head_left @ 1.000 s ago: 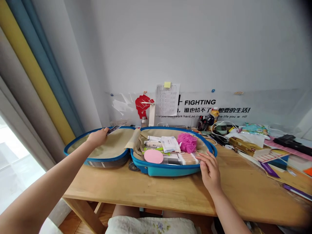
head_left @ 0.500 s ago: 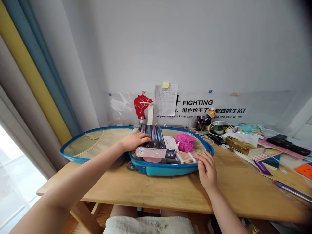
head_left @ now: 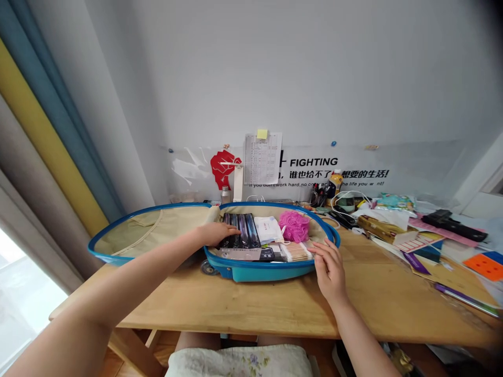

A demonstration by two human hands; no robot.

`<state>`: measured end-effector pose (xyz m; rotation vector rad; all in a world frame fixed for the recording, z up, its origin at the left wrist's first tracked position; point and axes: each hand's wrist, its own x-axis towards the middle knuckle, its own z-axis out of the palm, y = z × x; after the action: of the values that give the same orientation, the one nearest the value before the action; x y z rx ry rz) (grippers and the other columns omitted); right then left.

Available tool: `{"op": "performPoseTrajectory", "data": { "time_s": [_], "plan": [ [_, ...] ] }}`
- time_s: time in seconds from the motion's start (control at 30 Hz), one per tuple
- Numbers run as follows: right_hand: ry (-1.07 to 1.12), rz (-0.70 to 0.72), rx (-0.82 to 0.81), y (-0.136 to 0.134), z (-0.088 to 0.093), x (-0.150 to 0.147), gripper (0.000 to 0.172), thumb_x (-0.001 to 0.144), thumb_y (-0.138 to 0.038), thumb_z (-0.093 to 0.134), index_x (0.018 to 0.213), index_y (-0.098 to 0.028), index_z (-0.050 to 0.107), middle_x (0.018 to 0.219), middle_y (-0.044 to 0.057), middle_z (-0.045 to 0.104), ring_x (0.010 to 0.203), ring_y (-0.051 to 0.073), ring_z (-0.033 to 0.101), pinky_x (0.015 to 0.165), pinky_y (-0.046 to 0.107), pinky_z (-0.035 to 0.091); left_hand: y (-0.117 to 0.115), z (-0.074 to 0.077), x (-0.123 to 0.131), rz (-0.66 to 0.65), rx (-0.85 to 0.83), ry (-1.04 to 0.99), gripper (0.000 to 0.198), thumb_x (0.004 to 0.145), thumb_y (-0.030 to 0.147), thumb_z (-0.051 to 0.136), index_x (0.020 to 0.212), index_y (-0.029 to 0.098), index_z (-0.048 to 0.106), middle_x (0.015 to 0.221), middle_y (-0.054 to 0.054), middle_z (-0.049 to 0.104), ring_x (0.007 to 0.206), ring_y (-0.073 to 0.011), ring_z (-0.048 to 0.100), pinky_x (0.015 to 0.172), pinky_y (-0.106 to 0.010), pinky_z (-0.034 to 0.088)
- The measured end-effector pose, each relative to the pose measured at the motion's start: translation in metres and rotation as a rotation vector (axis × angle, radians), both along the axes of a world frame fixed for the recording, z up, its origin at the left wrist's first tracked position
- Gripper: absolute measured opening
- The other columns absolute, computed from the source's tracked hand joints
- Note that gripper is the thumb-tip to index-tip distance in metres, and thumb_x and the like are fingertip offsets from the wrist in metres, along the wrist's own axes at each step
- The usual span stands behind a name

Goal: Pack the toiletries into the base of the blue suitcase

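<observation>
**Left hand on windowed box, right hand at suitcase rim**

Box: flat, pale-fronted, dark-ended box with slim dark sticks showing on top (head_left: 247, 242). Lies in the right half of a turquoise hard-shell suitcase with blue rim (head_left: 275, 273), at that half's hinge side. Suitcase is open flat on a light-brown wooden table (head_left: 275, 309).

Left hand (head_left: 216, 234): reaches in over the rim, fingers stretched across the box's left part, touching it. Can't tell if the thumb pinches (hidden).

Right hand (head_left: 329, 267): at the right end of the near rim, fingers loosely spread, nothing visible in its grasp. Fingertips are over or just beside a clear pack of thin wooden sticks (head_left: 295, 252); contact unclear.

Same half: white soft rectangular packet (head_left: 268, 230) just right of the box, then a bright pink mesh puff (head_left: 294, 226) behind the sticks. Left half shows beige fabric lining (head_left: 184, 225).

Behind: red fist print (head_left: 223, 170) on the wall, white printed sheet (head_left: 263, 159) beside it. Orange-capped dark bottle (head_left: 334, 187) stands near the wall, right of the sheet.
</observation>
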<state>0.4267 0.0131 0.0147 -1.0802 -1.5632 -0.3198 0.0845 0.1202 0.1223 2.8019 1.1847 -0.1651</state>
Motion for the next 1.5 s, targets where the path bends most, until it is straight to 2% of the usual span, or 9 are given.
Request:
{"op": "performPoseTrajectory", "data": {
  "time_s": [0.23,0.4,0.53,0.63,0.8,0.97,1.1,1.27,1.5],
  "plan": [
    [0.008,0.0,0.001,0.0,0.0,-0.001,0.025,0.092,-0.031,0.042,0.094,-0.023,0.067,0.104,0.008,0.067,0.123,0.027,0.05,0.102,0.054,0.042,0.0,-0.006,0.012,0.109,0.039,0.029,0.055,0.094,0.038,0.038,0.147,0.022,0.035,0.154,-0.01,0.03,0.143,-0.0282,0.026,0.113,-0.042,0.026],
    [0.017,0.002,0.002,0.0,0.001,-0.001,0.026,0.092,-0.031,0.042,0.093,-0.024,0.067,0.104,0.008,0.067,0.123,0.027,0.051,0.102,0.053,0.042,-0.008,-0.023,0.021,0.307,-0.115,0.048,0.087,0.088,0.072,0.026,0.153,0.016,0.016,0.155,-0.021,0.022,0.142,-0.0378,0.022,0.107,-0.051,0.032],
    [0.004,-0.004,0.016,0.002,-0.002,0.001,0.025,0.092,-0.03,0.043,0.094,-0.024,0.067,0.105,0.007,0.067,0.122,0.027,0.05,0.102,0.053,0.042,-0.017,-0.019,0.026,0.343,-0.142,0.033,0.089,0.087,0.072,0.03,0.153,0.013,0.017,0.155,-0.022,0.017,0.143,-0.0387,0.018,0.109,-0.053,0.028],
    [-0.002,-0.003,0.015,0.003,-0.004,0.002,0.025,0.092,-0.029,0.043,0.095,-0.023,0.066,0.105,0.008,0.067,0.123,0.027,0.049,0.102,0.053,0.042,-0.035,-0.012,0.022,0.312,0.063,-0.109,0.074,0.093,0.062,0.029,0.152,0.017,0.024,0.157,-0.015,0.02,0.145,-0.0337,0.015,0.114,-0.05,0.021],
    [0.001,0.002,0.017,0.004,-0.004,0.002,0.025,0.092,-0.031,0.042,0.094,-0.024,0.066,0.106,0.008,0.067,0.123,0.027,0.049,0.102,0.053,0.041,-0.09,-0.033,-0.016,0.549,0.489,-0.391,0.052,0.098,0.046,0.029,0.145,0.027,0.037,0.155,-0.006,0.032,0.145,-0.0289,0.02,0.115,-0.053,0.02],
    [-0.055,-0.04,-0.004,0.005,-0.005,0.007,0.029,0.092,-0.04,0.042,0.097,-0.025,0.066,0.107,0.007,0.068,0.123,0.029,0.05,0.102,0.053,0.038,-0.128,-0.07,-0.085,0.841,0.63,-0.361,0.046,0.096,0.041,0.029,0.136,0.029,0.049,0.144,-0.008,0.049,0.141,-0.0319,0.028,0.113,-0.062,0.011],
    [-0.116,-0.083,-0.022,0.004,-0.008,0.012,0.033,0.093,-0.044,0.039,0.098,-0.027,0.067,0.107,0.007,0.069,0.121,0.029,0.052,0.104,0.055,0.032,-0.128,-0.081,-0.117,0.738,0.629,-0.389,0.041,0.097,0.038,0.028,0.118,0.034,0.063,0.129,-0.002,0.062,0.133,-0.029,0.041,0.113,-0.06,0.006],
    [-0.147,-0.115,-0.067,0.002,-0.005,0.019,0.038,0.093,-0.048,0.036,0.097,-0.027,0.068,0.105,0.006,0.07,0.119,0.028,0.054,0.106,0.054,0.031,-0.12,-0.089,-0.118,0.659,0.644,-0.475,0.04,0.097,0.033,0.031,0.103,0.035,0.07,0.114,0.0,0.07,0.128,-0.0278,0.046,0.113,-0.057,0.006],
    [-0.105,-0.003,-0.209,0.016,0.046,0.025,0.034,0.089,-0.049,0.044,0.091,-0.026,0.068,0.101,0.006,0.07,0.109,0.025,0.06,0.096,0.044,0.045,-0.12,-0.095,-0.09,0.564,0.615,-0.542,0.038,0.097,0.031,0.034,0.094,0.032,0.072,0.108,-0.001,0.071,0.125,-0.0281,0.049,0.113,-0.057,0.006]
  ]
}}
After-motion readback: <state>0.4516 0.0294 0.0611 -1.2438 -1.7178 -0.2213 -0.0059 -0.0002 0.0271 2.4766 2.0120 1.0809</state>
